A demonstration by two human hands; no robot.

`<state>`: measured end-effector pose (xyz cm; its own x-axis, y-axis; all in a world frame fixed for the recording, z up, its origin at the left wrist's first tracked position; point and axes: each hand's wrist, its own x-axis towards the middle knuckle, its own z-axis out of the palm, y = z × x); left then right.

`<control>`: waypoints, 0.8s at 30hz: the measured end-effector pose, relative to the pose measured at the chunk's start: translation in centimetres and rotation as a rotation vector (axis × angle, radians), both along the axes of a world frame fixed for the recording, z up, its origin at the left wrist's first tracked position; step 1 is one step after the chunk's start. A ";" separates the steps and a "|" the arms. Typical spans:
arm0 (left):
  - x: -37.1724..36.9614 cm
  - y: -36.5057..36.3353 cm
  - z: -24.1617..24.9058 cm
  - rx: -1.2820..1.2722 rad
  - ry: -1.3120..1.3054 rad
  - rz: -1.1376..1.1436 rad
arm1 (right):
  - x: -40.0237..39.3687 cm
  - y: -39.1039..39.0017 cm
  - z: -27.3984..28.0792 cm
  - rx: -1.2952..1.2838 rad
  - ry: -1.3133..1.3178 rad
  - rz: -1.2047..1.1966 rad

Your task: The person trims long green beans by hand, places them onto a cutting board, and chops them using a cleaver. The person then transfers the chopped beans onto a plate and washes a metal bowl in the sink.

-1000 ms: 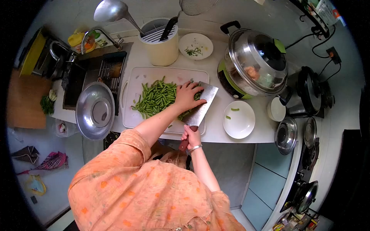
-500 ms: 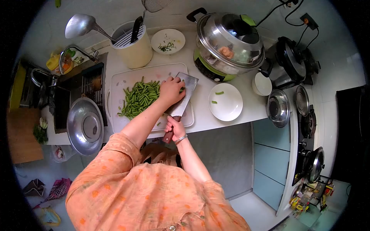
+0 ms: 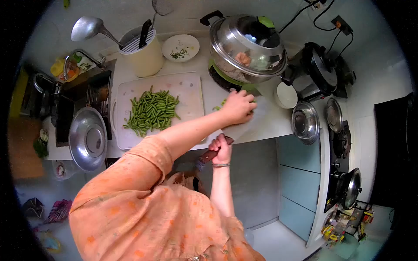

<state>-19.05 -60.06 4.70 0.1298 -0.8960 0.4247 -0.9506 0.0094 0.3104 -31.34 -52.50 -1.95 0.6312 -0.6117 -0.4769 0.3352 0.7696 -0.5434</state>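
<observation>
My left hand (image 3: 238,107) is over the white plate (image 3: 257,116), which is blurred and mostly covered by the hand. Its fingers are curled, and what they hold is hidden. Green bean pieces (image 3: 219,105) show just left of that wrist. Below the left forearm, my right hand (image 3: 220,149) grips a cleaver by its brown handle (image 3: 210,155); the blade is hard to make out. A heap of cut green beans (image 3: 152,111) lies on the white cutting board (image 3: 189,87).
A glass-lidded electric pot (image 3: 248,52) stands behind the plate, with a white bowl (image 3: 286,95) and metal basin (image 3: 305,123) to the right. Left are another metal basin (image 3: 88,132) and the sink (image 3: 65,130). A knife holder (image 3: 146,58) and a plate of scraps (image 3: 181,48) stand behind the board.
My left hand has moved right from the cleaver blade on the board to the white plate. My right hand has drawn the cleaver off the board, right and toward me, and turned it.
</observation>
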 end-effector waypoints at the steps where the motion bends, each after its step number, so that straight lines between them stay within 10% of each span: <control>1: -0.8 -1.5 -0.6 -0.019 0.045 -0.034 | -0.7 -1.3 0.1 -0.046 0.047 -0.041; 15: 0.5 -4.2 -9.5 0.003 0.329 -0.302 | -4.9 -9.1 -1.2 -0.271 0.533 -0.181; 24: 0.6 -0.5 -7.8 -0.133 0.737 0.059 | -5.9 -9.9 -0.3 -0.359 0.533 -0.181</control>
<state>-18.47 -60.57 -3.08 0.4683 -0.8261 0.3134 -0.4973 0.0468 0.8663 -37.29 -62.42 -2.26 0.2382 -0.8645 -0.4425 0.0569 0.4673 -0.8823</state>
